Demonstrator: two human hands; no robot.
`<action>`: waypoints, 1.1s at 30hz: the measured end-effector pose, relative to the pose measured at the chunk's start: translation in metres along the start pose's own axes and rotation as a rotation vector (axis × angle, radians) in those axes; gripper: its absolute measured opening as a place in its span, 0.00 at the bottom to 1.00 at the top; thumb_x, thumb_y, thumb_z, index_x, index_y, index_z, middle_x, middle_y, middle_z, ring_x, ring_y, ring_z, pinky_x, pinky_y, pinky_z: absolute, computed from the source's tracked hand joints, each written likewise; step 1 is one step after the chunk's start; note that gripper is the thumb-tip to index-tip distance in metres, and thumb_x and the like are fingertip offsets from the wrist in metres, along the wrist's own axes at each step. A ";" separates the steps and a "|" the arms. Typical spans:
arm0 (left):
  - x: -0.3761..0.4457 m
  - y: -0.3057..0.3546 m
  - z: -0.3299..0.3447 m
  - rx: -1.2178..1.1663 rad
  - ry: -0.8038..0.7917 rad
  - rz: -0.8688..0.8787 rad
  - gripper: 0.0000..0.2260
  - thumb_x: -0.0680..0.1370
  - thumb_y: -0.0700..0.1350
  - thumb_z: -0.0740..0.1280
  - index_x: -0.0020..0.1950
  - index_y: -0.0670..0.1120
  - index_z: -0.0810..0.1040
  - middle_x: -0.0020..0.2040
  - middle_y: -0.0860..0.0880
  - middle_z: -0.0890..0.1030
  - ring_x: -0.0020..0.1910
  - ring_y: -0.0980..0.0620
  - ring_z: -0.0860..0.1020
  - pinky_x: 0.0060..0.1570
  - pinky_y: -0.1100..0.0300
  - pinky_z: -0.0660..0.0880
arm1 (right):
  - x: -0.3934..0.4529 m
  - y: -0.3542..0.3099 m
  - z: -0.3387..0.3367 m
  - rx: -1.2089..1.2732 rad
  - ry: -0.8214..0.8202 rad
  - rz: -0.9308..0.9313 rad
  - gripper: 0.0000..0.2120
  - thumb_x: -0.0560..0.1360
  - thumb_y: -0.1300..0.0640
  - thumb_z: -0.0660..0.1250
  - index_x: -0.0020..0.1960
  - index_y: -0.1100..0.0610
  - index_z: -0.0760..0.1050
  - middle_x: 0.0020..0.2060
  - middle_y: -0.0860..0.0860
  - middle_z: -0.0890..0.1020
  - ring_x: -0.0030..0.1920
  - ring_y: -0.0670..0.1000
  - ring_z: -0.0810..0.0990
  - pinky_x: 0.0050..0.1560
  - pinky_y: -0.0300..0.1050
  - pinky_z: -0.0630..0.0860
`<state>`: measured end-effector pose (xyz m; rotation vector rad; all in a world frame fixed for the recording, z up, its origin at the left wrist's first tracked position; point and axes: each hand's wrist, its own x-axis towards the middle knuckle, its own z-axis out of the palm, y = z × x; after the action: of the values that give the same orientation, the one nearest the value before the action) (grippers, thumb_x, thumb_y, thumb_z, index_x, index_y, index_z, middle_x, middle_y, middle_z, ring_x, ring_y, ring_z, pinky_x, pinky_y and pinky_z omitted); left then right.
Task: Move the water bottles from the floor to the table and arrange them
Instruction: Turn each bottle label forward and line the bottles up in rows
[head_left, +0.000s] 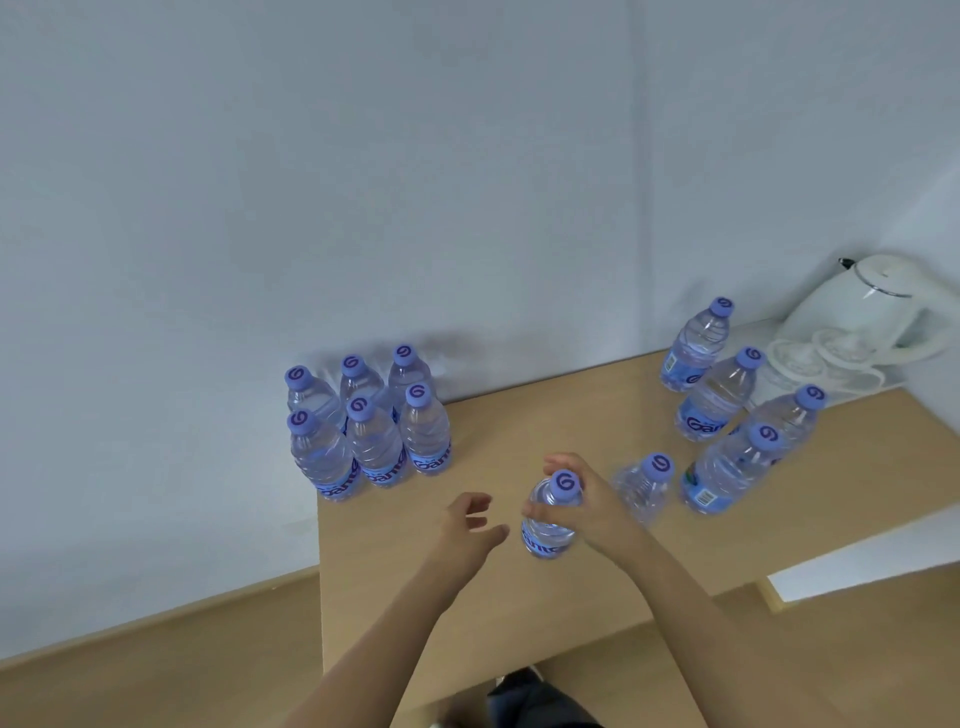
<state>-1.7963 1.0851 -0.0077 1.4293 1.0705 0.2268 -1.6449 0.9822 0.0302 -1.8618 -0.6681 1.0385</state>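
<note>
Wooden table (467, 597): right hand (582, 499) gripping upright bottle (548, 519) by neck; left hand (470, 519) beside, fingers spread

head view, looking down, near table (519, 597)

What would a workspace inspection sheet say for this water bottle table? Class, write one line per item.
Surface: tan table, bare in front.
Job's things: block of six bottles at the left rear corner; loose group of five at right; one held bottle upright at centre.
Clutter: white kettle and cups at far right.
Grippers: right hand grips the held bottle below its cap; left hand open, fingers spread.
Cables: nothing seen.
Surroundings: pale walls.
</note>
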 end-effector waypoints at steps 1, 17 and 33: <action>-0.001 -0.002 0.000 0.003 -0.001 -0.002 0.16 0.73 0.40 0.72 0.57 0.50 0.73 0.61 0.51 0.75 0.55 0.53 0.76 0.42 0.65 0.73 | 0.000 0.007 0.003 -0.007 0.009 -0.021 0.31 0.62 0.51 0.82 0.60 0.46 0.71 0.56 0.42 0.76 0.57 0.43 0.76 0.54 0.32 0.71; -0.034 0.026 -0.027 -0.002 -0.274 0.013 0.34 0.64 0.37 0.80 0.65 0.51 0.71 0.56 0.53 0.80 0.50 0.61 0.79 0.44 0.68 0.76 | 0.016 -0.082 0.023 0.122 -0.047 -0.140 0.10 0.71 0.58 0.75 0.39 0.64 0.77 0.32 0.52 0.81 0.35 0.48 0.79 0.40 0.39 0.75; -0.046 0.067 -0.039 -0.282 0.110 0.148 0.19 0.63 0.37 0.80 0.50 0.44 0.79 0.40 0.47 0.84 0.38 0.52 0.82 0.38 0.60 0.79 | 0.030 -0.143 0.067 0.399 -0.046 -0.186 0.17 0.70 0.55 0.76 0.55 0.54 0.75 0.44 0.53 0.85 0.43 0.53 0.86 0.45 0.47 0.82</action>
<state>-1.8189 1.0932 0.0794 1.2514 0.9782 0.5472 -1.6922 1.1017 0.1263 -1.4088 -0.5982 1.0104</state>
